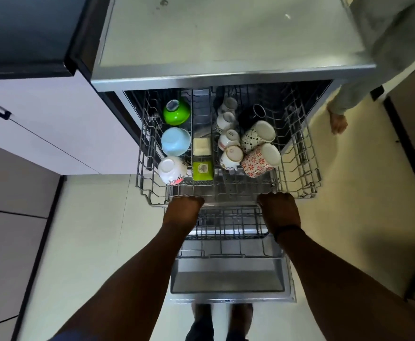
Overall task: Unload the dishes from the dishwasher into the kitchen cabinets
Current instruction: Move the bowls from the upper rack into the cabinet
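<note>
Rack [299,168] (loaded, cups and bowls) gripped by 2 hands: left [185,209], right [279,207].

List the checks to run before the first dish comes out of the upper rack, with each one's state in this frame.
1. Both hands grip the rack front: left hand and right hand curl over the upper rack front rail: ok.
2. Rack is out far enough to reach the dishes: ok.
3. A hand is free to lift a dish: not ok.
4. Bowls sit apart for lifting: green bowl, blue bowl, white bowl stand in a row: ok.
5. Mugs are unstacked: red-patterned mug leans against its neighbours: cannot tell.
6. Dishwasher door is fully down: ok.
</note>
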